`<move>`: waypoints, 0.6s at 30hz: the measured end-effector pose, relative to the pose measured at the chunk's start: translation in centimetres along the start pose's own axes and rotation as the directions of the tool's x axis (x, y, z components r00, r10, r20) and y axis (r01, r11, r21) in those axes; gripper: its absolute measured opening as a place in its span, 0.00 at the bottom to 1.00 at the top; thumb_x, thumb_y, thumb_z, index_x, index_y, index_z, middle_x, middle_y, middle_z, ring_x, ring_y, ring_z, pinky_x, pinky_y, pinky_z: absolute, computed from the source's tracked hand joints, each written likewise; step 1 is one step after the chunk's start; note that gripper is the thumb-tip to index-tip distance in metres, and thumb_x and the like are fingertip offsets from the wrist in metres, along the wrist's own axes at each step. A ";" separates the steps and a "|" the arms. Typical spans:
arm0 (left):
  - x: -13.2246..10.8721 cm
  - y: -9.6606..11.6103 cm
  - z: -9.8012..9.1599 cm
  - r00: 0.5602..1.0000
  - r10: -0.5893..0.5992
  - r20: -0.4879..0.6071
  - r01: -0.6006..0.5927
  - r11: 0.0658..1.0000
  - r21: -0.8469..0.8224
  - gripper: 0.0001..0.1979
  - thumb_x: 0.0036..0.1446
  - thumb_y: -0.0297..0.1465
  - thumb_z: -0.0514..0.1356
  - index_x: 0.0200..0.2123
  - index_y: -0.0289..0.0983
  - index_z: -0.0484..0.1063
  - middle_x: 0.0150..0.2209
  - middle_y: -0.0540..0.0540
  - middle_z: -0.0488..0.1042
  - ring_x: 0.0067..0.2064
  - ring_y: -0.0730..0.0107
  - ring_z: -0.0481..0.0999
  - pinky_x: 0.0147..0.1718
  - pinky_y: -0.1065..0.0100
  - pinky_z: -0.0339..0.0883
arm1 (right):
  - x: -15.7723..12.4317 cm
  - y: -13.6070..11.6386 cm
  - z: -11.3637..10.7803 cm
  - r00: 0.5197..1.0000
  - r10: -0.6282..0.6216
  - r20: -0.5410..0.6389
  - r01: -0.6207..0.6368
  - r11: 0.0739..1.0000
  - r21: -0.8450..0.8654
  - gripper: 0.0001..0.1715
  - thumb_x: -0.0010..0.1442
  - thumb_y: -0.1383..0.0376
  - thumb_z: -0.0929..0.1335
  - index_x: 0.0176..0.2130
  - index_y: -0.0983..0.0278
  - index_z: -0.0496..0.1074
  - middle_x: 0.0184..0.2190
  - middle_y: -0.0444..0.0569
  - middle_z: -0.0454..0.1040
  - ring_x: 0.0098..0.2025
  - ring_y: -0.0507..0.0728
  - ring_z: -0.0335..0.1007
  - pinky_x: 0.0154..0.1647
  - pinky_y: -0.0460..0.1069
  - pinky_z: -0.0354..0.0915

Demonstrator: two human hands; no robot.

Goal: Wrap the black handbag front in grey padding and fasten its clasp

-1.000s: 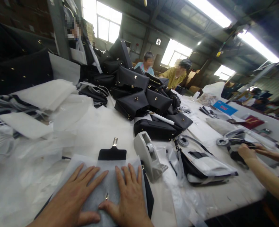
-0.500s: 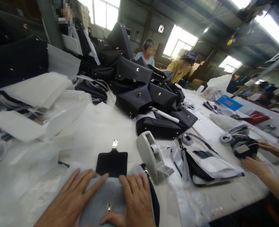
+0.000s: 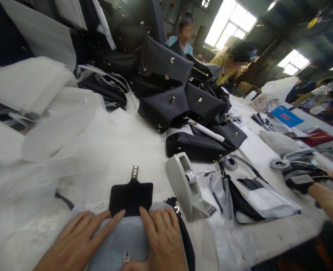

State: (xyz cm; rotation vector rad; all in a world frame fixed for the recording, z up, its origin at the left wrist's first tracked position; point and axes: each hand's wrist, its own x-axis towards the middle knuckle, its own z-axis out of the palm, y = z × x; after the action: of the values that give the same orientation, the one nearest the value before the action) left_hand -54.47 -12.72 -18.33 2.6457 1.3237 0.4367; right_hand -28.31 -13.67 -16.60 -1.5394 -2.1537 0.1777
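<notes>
My left hand (image 3: 79, 241) and my right hand (image 3: 162, 241) lie flat, fingers stretched out, on a grey-white wrapping sheet (image 3: 124, 235) that covers a black bag at the near table edge. A small metal clasp (image 3: 126, 257) shows through the sheet between my thumbs. The bag's black flap (image 3: 131, 195) with a metal tab (image 3: 134, 171) sticks out beyond the sheet, just past my fingertips. A black strap with a ring (image 3: 175, 207) lies by my right hand.
A grey tape dispenser (image 3: 187, 186) stands right of my hands. A heap of black handbags (image 3: 180, 109) fills the table's middle. White sheets (image 3: 28, 86) pile at the left. Another person's hands (image 3: 323, 190) hold a wrapped bag at the right; a wrapped bag (image 3: 253, 199) lies nearby. People sit beyond.
The view has tilted down and closer. My hands have slid back toward me on the sheet, uncovering more of the black flap. The neighbour's hands shifted at the right.
</notes>
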 end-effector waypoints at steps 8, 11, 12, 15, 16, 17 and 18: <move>1.2 0.5 -1.8 0.997 0.006 -0.080 -0.008 1.000 -0.020 0.58 0.48 0.64 0.65 0.74 0.46 0.48 0.61 0.41 0.74 0.53 0.46 0.76 0.54 0.52 0.62 | -0.2 0.0 -1.5 0.980 0.028 0.197 -0.043 0.996 0.073 0.60 0.51 0.30 0.71 0.70 0.57 0.60 0.62 0.54 0.70 0.64 0.69 0.64 0.74 0.69 0.44; 1.6 0.9 -2.2 0.993 -0.021 -0.112 0.023 1.000 0.018 0.52 0.51 0.61 0.65 0.72 0.46 0.55 0.57 0.41 0.76 0.53 0.47 0.76 0.55 0.51 0.62 | -0.4 -0.2 -1.3 0.990 0.022 0.139 -0.035 0.995 0.093 0.58 0.51 0.31 0.72 0.68 0.58 0.62 0.55 0.54 0.74 0.60 0.69 0.68 0.74 0.69 0.44; 1.6 0.9 -2.2 0.993 -0.008 -0.120 0.012 0.999 0.032 0.50 0.52 0.61 0.65 0.71 0.46 0.57 0.55 0.41 0.77 0.53 0.48 0.76 0.58 0.50 0.60 | -0.5 -0.3 -1.2 0.994 0.019 0.110 -0.029 0.995 0.093 0.57 0.51 0.31 0.72 0.67 0.58 0.64 0.53 0.55 0.75 0.58 0.68 0.69 0.74 0.70 0.44; 1.5 0.9 -2.1 0.995 0.030 -0.100 -0.026 0.999 0.039 0.47 0.53 0.60 0.64 0.70 0.45 0.59 0.52 0.44 0.79 0.52 0.51 0.78 0.65 0.46 0.51 | -0.4 -0.5 -1.0 0.999 0.015 0.052 -0.020 0.996 0.084 0.54 0.50 0.30 0.72 0.60 0.62 0.70 0.46 0.55 0.77 0.50 0.67 0.72 0.72 0.71 0.46; 1.5 0.9 -2.1 0.996 0.028 -0.085 -0.025 0.999 0.037 0.47 0.54 0.60 0.64 0.70 0.45 0.58 0.51 0.44 0.79 0.51 0.51 0.78 0.66 0.46 0.49 | -0.3 -0.5 -1.0 0.998 0.019 0.054 -0.023 0.996 0.083 0.53 0.49 0.29 0.71 0.58 0.63 0.71 0.44 0.55 0.77 0.48 0.67 0.73 0.72 0.71 0.47; 1.6 0.9 -2.1 0.997 0.029 -0.077 -0.026 0.999 0.042 0.48 0.54 0.61 0.64 0.71 0.45 0.57 0.51 0.44 0.79 0.51 0.51 0.78 0.66 0.46 0.49 | -0.2 -0.5 -1.1 0.997 0.021 0.071 -0.027 0.996 0.084 0.53 0.49 0.29 0.71 0.57 0.63 0.72 0.43 0.54 0.77 0.48 0.67 0.73 0.72 0.71 0.48; 1.6 0.9 -2.0 0.996 0.037 -0.082 -0.032 0.998 0.060 0.49 0.54 0.62 0.63 0.71 0.45 0.56 0.52 0.42 0.78 0.52 0.50 0.78 0.65 0.45 0.49 | -0.1 -0.5 -1.2 0.995 0.021 0.095 -0.030 0.996 0.086 0.53 0.49 0.29 0.71 0.58 0.62 0.72 0.44 0.54 0.77 0.49 0.67 0.73 0.72 0.71 0.47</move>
State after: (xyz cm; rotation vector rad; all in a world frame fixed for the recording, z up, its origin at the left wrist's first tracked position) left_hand -53.53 -11.94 -15.88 2.7296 1.3359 0.5254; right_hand -28.14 -14.14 -15.42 -1.5374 -2.1683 0.3547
